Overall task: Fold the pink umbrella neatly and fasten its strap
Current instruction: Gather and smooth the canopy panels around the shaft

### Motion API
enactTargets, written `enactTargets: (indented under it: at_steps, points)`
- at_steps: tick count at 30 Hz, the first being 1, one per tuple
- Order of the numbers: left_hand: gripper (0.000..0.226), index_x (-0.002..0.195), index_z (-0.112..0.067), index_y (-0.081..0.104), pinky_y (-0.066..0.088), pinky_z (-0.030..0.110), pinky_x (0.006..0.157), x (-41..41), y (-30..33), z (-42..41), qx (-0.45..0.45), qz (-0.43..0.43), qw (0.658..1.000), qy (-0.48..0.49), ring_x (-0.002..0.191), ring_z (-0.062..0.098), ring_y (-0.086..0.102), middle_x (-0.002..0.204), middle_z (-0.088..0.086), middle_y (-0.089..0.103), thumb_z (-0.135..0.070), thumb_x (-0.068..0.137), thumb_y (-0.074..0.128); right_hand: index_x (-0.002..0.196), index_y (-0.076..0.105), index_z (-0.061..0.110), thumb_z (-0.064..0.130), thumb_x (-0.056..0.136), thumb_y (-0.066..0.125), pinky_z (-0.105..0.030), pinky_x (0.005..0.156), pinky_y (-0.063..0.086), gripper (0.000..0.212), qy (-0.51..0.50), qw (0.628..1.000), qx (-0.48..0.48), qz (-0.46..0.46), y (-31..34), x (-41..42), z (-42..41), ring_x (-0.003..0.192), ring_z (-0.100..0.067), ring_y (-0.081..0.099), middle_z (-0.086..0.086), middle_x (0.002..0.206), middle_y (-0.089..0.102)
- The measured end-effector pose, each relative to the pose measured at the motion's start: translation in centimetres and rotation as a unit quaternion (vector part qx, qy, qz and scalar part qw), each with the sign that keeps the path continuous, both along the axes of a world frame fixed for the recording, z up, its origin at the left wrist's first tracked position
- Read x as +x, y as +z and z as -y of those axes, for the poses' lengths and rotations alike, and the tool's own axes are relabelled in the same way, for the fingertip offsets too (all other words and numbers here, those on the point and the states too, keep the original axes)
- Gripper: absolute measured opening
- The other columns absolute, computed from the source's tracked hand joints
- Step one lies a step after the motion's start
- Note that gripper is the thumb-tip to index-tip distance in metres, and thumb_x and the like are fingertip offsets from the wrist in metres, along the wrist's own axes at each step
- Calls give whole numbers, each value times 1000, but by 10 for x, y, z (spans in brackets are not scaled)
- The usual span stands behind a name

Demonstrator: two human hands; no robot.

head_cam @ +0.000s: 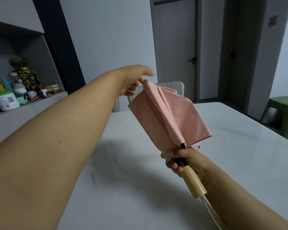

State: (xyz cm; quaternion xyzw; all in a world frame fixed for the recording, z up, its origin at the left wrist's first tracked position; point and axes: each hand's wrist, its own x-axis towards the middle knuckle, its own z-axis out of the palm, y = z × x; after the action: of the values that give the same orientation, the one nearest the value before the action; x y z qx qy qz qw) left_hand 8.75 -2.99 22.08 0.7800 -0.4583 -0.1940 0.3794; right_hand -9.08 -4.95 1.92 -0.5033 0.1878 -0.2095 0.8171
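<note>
The left hand (133,80) pinches the far tip of the pink umbrella (170,117), which is held in the air above the white counter (123,180). Its long axis runs from that tip down to the handle (194,181), pointing toward the person. The right hand (181,161) grips the handle's top. The step seems to be straightening the panels; next, the loose flaps must be wrapped around before the strap, which cannot be made out here, is fastened.

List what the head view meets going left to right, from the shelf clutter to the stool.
White labelled tub on the shelf → dark patterned tin → left hand pinching the umbrella's tip → pink umbrella → right hand gripping just above the cream handle → door handle → green stool.
</note>
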Motion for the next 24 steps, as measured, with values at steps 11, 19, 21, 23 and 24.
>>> enactTargets:
  at_steps: [11,19,21,23,24]
  points:
    - [2,83,-18,56,44,26,60,-9,-25,6,-39,-86,996,10,55,15,41,74,2,44,-20,84,56,85,56,-5,3,61,64,-18,33,37,26,-45,999,16,5,-8,4,8,42,-13,48,-15,71,51]
    - [33,107,-18,52,55,34,64,-3,-55,12,-179,-139,974,19,71,22,60,100,14,62,7,87,57,101,50,-4,44,15,96,-14,34,41,108,39,989,61,125,-3,-2,6,37,-10,51,-10,63,60]
    - [24,96,-17,53,58,39,74,1,-67,15,-217,-159,962,37,80,26,64,106,15,66,3,87,63,101,51,-3,50,16,94,-15,34,42,109,50,985,70,147,-3,-2,6,38,-10,51,-10,66,61]
    - [18,90,-17,56,57,46,86,4,-76,17,-250,-167,952,51,90,29,68,108,15,68,-2,87,67,100,55,-2,56,17,91,-16,35,43,108,52,983,79,159,-6,-1,8,40,-10,51,-10,72,61]
    - [17,90,-18,57,56,48,88,5,-79,19,-263,-168,948,59,96,30,68,107,14,68,-5,86,68,100,57,-2,59,18,90,-17,35,44,108,50,981,88,164,-7,0,9,41,-11,51,-11,76,60]
